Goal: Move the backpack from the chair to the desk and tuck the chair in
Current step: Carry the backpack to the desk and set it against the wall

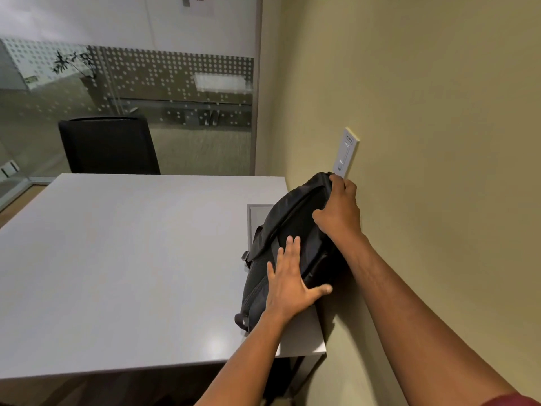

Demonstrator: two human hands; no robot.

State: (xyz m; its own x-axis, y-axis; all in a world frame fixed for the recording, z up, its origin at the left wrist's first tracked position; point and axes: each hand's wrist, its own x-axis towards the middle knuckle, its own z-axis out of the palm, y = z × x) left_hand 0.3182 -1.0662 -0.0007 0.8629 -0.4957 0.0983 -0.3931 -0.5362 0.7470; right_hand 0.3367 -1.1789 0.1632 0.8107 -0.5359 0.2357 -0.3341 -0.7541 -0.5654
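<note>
One black fabric backpack (295,247) lay on the right side of the pale grey rectangular desk (131,259), close against the beige wall (439,112), its long axis running away from the person toward the far edge. The right hand (339,212) gripped the far top end, fingers curled over the fabric; the left hand (292,282) lay flat and spread on the near face, holding nothing. Both hands touched the bag, the left being nearer to the person. One black chair (108,145) stood at the far side of the desk; whether this was the chair to be tucked in could not be told. One white wall switch plate (347,152) sat just above the bag. Judged from this, the placing was nearly done.
</note>
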